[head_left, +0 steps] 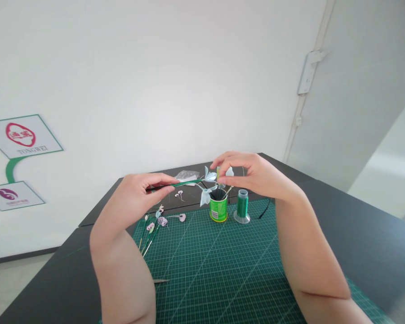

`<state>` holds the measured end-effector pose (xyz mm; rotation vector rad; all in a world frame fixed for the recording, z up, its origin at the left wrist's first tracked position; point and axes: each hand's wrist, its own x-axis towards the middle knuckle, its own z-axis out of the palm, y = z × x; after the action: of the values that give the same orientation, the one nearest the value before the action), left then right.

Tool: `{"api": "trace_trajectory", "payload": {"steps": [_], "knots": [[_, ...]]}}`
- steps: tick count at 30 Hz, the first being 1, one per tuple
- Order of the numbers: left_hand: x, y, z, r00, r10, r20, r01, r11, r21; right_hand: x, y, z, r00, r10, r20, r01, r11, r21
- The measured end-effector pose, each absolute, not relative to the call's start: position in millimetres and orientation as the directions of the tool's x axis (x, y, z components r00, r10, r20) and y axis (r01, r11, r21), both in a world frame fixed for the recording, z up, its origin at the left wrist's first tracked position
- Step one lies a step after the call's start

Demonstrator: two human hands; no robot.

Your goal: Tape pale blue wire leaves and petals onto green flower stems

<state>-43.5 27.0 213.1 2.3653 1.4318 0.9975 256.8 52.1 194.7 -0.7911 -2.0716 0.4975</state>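
Observation:
My left hand (pixel 151 186) pinches the green-wrapped stem (pixel 189 182) of an artificial flower between thumb and fingers, holding it almost level above the mat. At the stem's right end are pale blue petals, an upper bloom (pixel 210 174) and a lower, drooping bloom (pixel 206 196). The thumb and forefinger of my right hand (pixel 242 168) close at the upper bloom's petal tips; the exact contact is partly hidden. Just below stands a green tin (pixel 218 209) with thin tools in it. To its right is a spool of green thread (pixel 242 204).
A green cutting mat (pixel 215 265) covers part of the black table (pixel 344 216). Several small flowers on stems (pixel 158 220) lie at its left, near a pointed metal tip (pixel 161 281). A clear plastic bag (pixel 188 176) lies behind, before the white wall (pixel 175 90).

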Motion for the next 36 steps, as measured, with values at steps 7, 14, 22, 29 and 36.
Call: {"api": "trace_trajectory", "payload": {"steps": [7, 14, 22, 29, 36], "knots": [[-42.1, 24.6, 215.6, 0.123, 0.827, 0.549, 0.613, -0.498, 0.613, 261.6, 54.3, 193.9, -0.332, 0.727, 0.601, 0.434, 0.684, -0.587], [-27.4, 30.0, 212.8, 0.126, 0.807, 0.576, 0.45, -0.564, 0.692, 243.3, 59.9, 190.1, -0.385, 0.704, 0.597, 0.389, 0.71, -0.587], [-5.5, 37.5, 206.5, 0.222, 0.803, 0.553, 0.331, -0.596, 0.732, 215.5, 59.8, 180.9, -0.487, 0.624, 0.612, 0.037, 0.715, -0.699], [-1.7, 32.4, 205.7, 0.188, 0.778, 0.6, 0.304, -0.627, 0.718, 198.0, 37.5, 181.6, -0.47, 0.686, 0.555, 0.027, 0.64, -0.768], [1.0, 34.7, 204.8, 0.121, 0.778, 0.616, 0.34, -0.616, 0.711, 189.7, 32.9, 183.4, -0.279, 0.74, 0.612, 0.292, 0.672, -0.68]]}}
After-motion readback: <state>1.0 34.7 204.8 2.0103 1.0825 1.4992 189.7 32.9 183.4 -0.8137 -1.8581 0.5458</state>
